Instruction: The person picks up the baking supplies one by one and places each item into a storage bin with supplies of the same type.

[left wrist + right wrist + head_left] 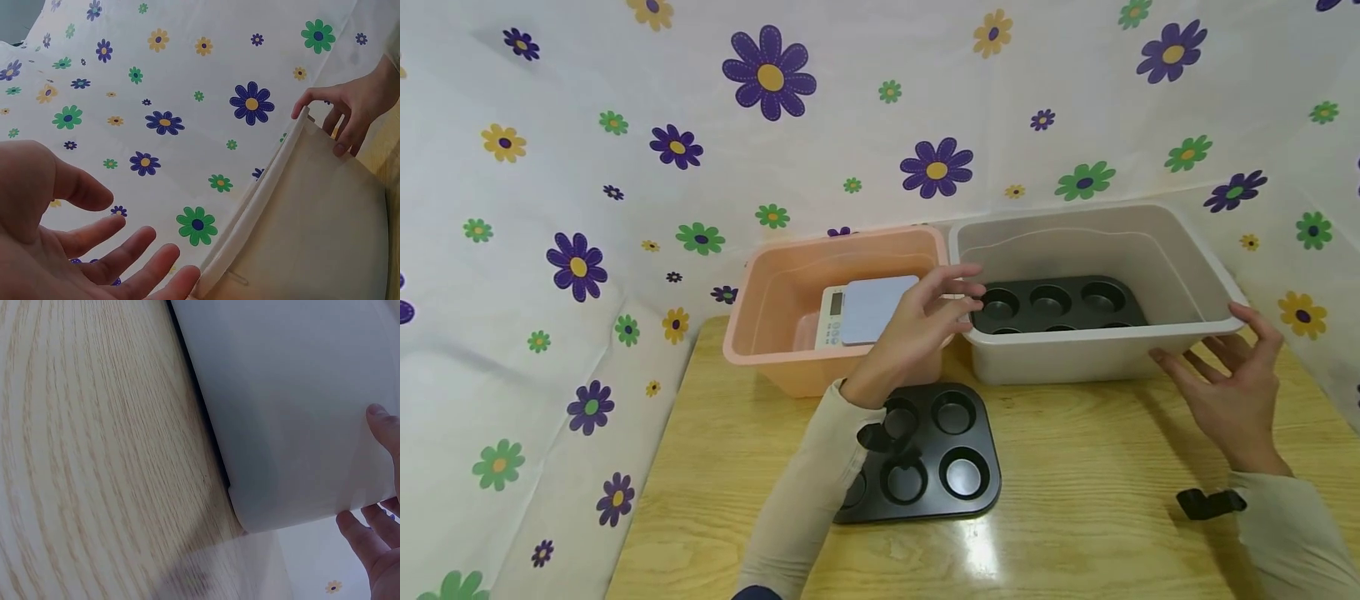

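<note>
A whitish plastic bin (1060,358) stands at the back right of the table, with a dark muffin tin (1052,304) lying inside. My right hand (1232,387) holds this bin at its front right corner, the index finger on the rim and the thumb against the front wall; the right wrist view shows the bin's wall (300,425) beside those fingers. At the opposite front corner, my left hand (917,321) hovers with fingers spread and nothing between them. In the left wrist view its fingertips (187,275) are close to the rim; contact is hard to tell.
A pink bin (775,358) stands to the left, holding a kitchen scale (831,325). In front of it a second dark muffin tin (940,458) lies on the wooden table (1075,492), partly hidden by my left forearm. A flowered cloth (850,108) hangs behind.
</note>
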`<state>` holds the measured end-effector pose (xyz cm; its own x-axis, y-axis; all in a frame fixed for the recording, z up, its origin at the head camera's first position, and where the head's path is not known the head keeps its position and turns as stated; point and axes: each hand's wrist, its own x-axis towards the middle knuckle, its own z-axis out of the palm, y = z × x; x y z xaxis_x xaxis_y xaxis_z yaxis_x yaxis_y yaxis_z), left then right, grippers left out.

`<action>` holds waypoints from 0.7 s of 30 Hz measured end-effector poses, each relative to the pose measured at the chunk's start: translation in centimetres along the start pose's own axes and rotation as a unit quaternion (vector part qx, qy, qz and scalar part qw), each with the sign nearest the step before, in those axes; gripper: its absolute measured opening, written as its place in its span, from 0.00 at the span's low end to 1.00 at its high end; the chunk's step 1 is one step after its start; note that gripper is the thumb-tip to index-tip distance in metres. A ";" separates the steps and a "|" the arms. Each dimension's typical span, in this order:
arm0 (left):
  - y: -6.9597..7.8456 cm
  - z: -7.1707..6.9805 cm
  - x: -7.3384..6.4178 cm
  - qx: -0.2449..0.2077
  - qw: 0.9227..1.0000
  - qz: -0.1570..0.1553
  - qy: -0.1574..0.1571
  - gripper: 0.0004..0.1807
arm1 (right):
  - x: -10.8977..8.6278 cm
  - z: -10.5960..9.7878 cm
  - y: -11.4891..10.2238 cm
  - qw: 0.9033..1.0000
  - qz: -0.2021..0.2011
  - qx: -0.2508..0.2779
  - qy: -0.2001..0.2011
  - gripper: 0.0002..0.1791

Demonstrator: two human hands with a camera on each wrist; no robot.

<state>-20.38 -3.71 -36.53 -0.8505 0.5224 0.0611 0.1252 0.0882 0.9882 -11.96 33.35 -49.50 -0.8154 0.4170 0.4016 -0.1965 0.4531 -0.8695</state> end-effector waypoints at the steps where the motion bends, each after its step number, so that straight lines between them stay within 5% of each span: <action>1: -0.1 -0.1 -0.2 -0.001 1.000 0.006 0.003 0.25 | 0.0 0.0 0.0 1.000 0.000 0.000 0.000 0.58; 21: -0.4 -2.2 -3.9 0.035 0.998 0.027 0.046 0.20 | 0.0 0.1 0.0 1.000 -0.011 0.003 0.004 0.57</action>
<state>-18.22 -7.66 -36.91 -0.8849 0.4477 0.1289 0.2040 0.1235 0.9712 -12.04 33.27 -49.56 -0.8061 0.4139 0.4230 -0.2173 0.4579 -0.8621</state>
